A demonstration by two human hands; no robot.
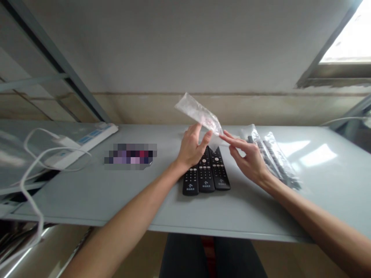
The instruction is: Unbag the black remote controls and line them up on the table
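A clear plastic bag (pixel 199 114) rises at a slant above the table, its lower end between my two hands. My left hand (pixel 189 146) is closed on it, with the thumb at its lower edge and some fingertips hidden behind the film. My right hand (pixel 249 158) has its fingers stretched out, their tips touching the bag's lower right corner and the thumb apart below. Beneath the hands, three black remote controls lie side by side: a left one (pixel 190 185), a middle one (pixel 206 179) and a right one (pixel 221 175). My left hand covers part of their upper ends.
Bagged remote controls (pixel 272 158) lie beyond my right hand on the grey table (pixel 130 200). To the left are a blurred-out object (pixel 130 156) and a white power strip (pixel 87 143) with a looping white cable (pixel 27 185). A wall (pixel 145 108) borders the table's back.
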